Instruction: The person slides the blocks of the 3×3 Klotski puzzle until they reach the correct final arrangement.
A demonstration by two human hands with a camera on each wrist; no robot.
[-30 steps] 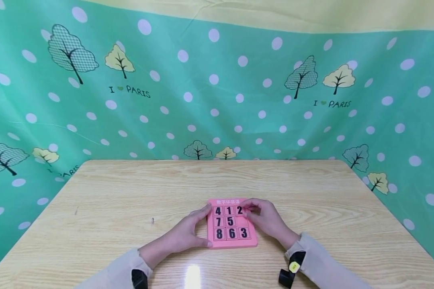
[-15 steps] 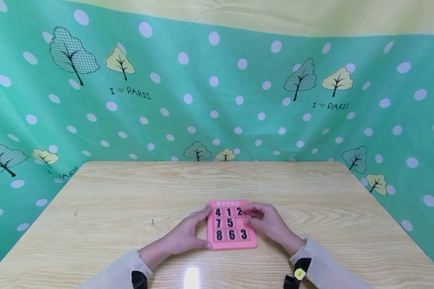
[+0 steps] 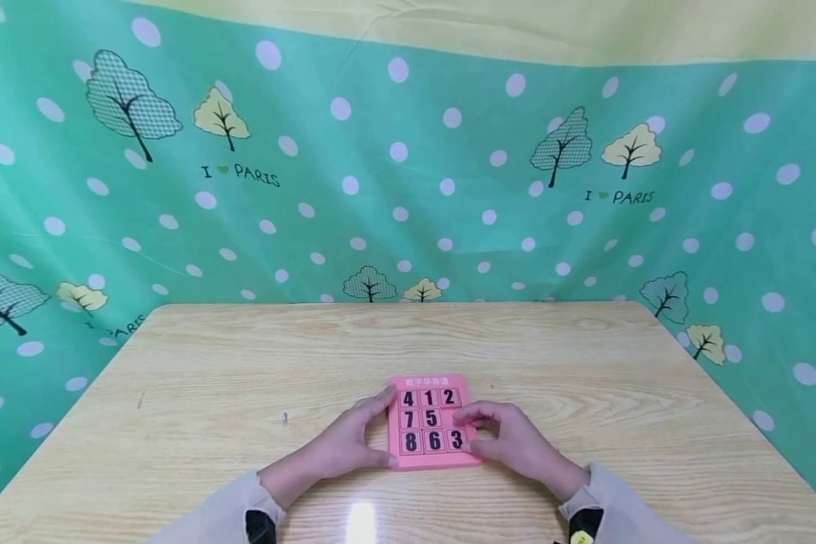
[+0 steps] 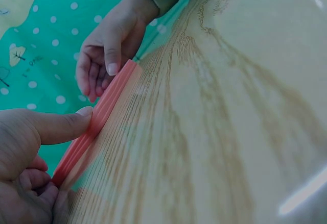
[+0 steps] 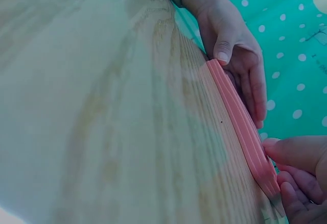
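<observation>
A pink number slide puzzle (image 3: pixel 437 462) lies flat on the table. Its rows read 4 1 2, then 7 5 and a gap at the right, then 8 6 3. My left hand (image 3: pixel 347 446) holds the board's left side, thumb at the lower corner and fingertips at the upper one. My right hand (image 3: pixel 513 438) is over the right side, its thumb at the 3 tile (image 3: pixel 456 440) and its forefinger reaching over the gap. Seen edge-on in the left wrist view, the puzzle (image 4: pixel 97 124) has my left thumb (image 4: pixel 66 127) against its side.
The wooden table (image 3: pixel 245 355) reaches back to a green dotted curtain (image 3: pixel 408 189). A tiny dark speck (image 3: pixel 285 417) is on the tabletop left of the puzzle. Black wrist straps (image 3: pixel 585 523) sit at both cuffs.
My right hand has moved from the 2 tile down toward the 3 tile, leaving the 2 uncovered. The left hand keeps its hold. The tile order looks the same.
</observation>
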